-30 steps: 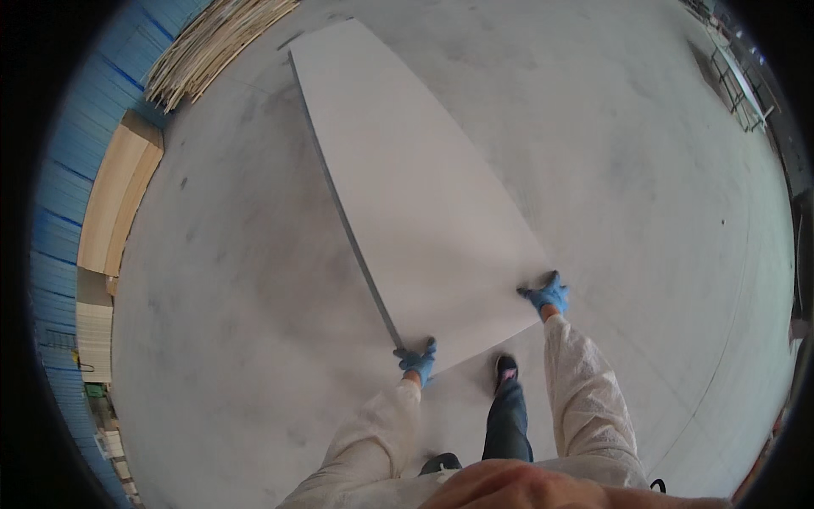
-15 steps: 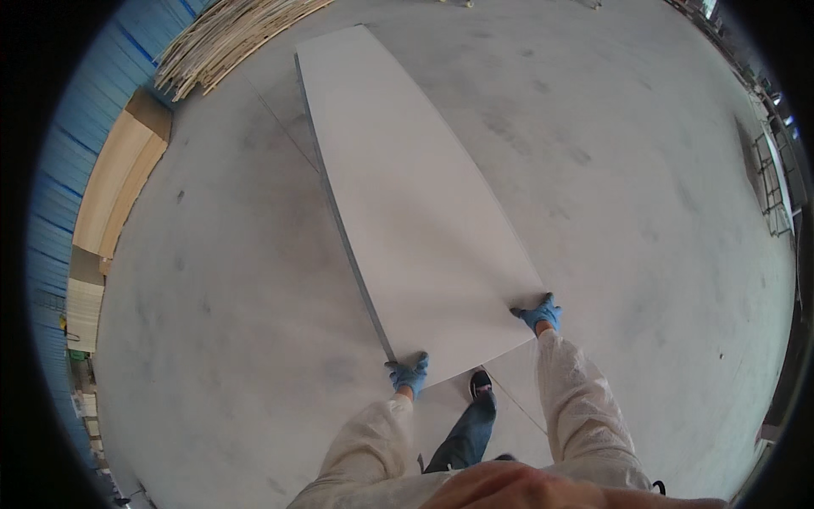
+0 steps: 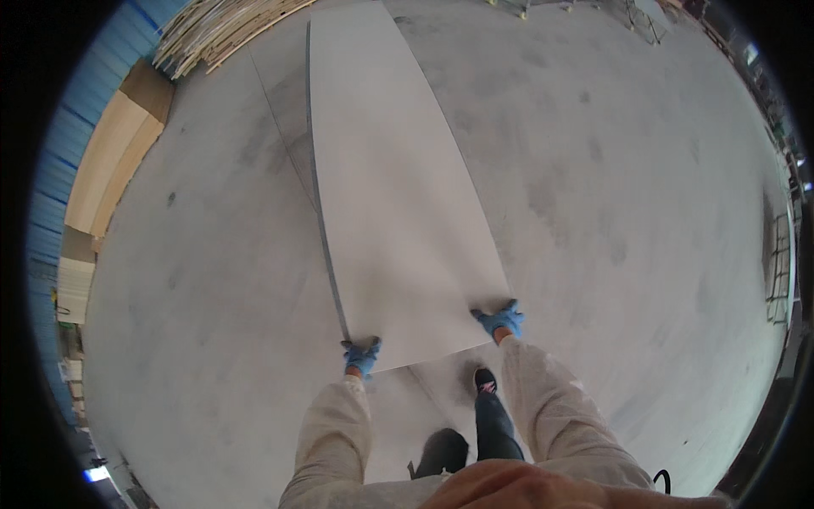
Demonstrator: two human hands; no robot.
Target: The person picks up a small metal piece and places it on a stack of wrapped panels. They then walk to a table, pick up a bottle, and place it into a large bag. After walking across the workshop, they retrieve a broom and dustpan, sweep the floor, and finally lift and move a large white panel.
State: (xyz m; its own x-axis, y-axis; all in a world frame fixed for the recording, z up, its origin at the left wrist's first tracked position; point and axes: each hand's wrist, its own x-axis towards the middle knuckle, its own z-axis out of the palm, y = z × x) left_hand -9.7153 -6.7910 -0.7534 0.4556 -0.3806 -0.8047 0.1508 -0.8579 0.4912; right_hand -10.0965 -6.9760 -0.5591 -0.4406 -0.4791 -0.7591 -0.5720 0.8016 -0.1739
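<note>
A long white panel (image 3: pixel 398 204) with a grey left edge stretches away from me, its near end at my hands. My left hand (image 3: pixel 361 355), in a blue glove with dark fingertips, grips the near left corner, thumb on the top face. At the near right corner my right hand (image 3: pixel 500 320), gloved the same way, has its thumb over the top face and its fingers around the edge. The fingers beneath the panel are hidden. My feet and legs show behind the near edge, one dark shoe (image 3: pixel 485 380) forward.
Thin wooden strips (image 3: pixel 225 34) lie piled at the far left. Stacked wooden boards (image 3: pixel 110 165) stand along a blue corrugated wall (image 3: pixel 68 140). A metal rack (image 3: pixel 778 267) is at the right rim, with wheeled stands (image 3: pixel 523 12) at the far edge. Grey concrete floor (image 3: pixel 610 212) surrounds the panel.
The panel has swung, its near end shifting left in view and its far end reaching the top edge. Both hands moved left with it, grips kept. My legs have stepped.
</note>
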